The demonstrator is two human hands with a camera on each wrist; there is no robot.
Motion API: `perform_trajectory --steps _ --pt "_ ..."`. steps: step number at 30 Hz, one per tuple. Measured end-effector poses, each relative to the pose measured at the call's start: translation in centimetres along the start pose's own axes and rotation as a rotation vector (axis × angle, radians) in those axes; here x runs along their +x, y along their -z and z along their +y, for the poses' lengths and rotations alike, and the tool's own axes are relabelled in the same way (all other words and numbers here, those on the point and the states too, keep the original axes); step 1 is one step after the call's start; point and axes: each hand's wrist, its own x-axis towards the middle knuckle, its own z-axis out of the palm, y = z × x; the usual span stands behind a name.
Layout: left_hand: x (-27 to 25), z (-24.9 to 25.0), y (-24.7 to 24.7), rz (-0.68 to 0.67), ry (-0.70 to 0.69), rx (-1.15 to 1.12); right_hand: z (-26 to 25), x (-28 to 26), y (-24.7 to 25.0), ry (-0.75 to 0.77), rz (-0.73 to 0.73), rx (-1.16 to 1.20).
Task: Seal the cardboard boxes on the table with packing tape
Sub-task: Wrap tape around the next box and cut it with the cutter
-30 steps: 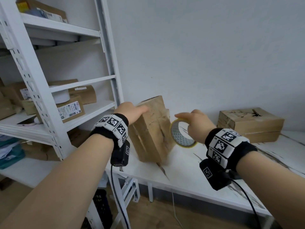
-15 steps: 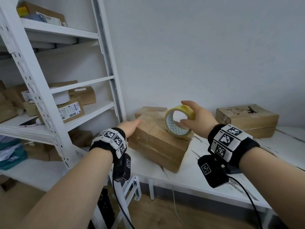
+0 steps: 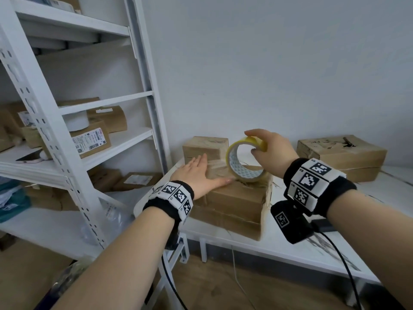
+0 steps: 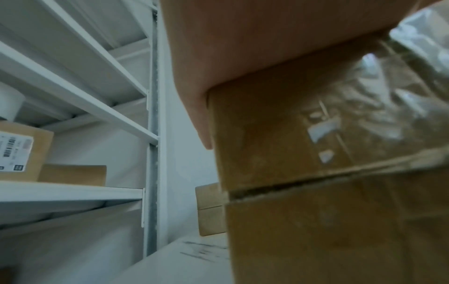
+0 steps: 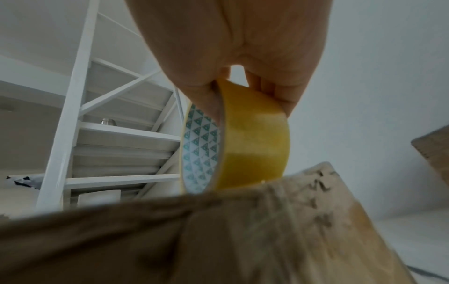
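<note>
A brown cardboard box lies flat near the left end of the white table. My left hand rests flat on its top, fingers straight, thumb along the taped strip; the left wrist view shows the palm on the box and wrinkled clear tape. My right hand pinches a yellow roll of packing tape upright, its lower edge touching the box top. The right wrist view shows the roll pinched between thumb and fingers above the box.
A second box stands behind the first against the wall. A third box sits at the table's back right. White metal shelving with parcels stands at the left. A cable hangs from my right wrist.
The box went from standing tilted on edge to lying flat. My left hand moved from its side onto its top. The tape roll came down onto the box top.
</note>
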Motion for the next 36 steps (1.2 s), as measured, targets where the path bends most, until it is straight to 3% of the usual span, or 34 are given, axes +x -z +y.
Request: perform_trajectory --steps 8,13,18,24,36 --pt "-0.5 0.7 0.9 -0.094 0.02 0.015 0.5 -0.9 3.9 -0.011 0.053 -0.178" --pt "-0.3 1.0 0.7 -0.105 0.005 0.018 0.6 -2.6 4.6 0.071 -0.04 -0.368" --pt "0.1 0.7 0.2 -0.077 0.006 -0.039 1.8 -4.5 6.9 -0.009 -0.191 -0.55" --pt "0.5 1.1 0.2 -0.105 0.032 0.037 4.2 -7.3 5.0 -0.112 -0.287 -0.524" --pt "0.9 1.7 0.4 -0.099 0.061 0.127 5.1 -6.9 3.0 -0.118 -0.351 -0.588"
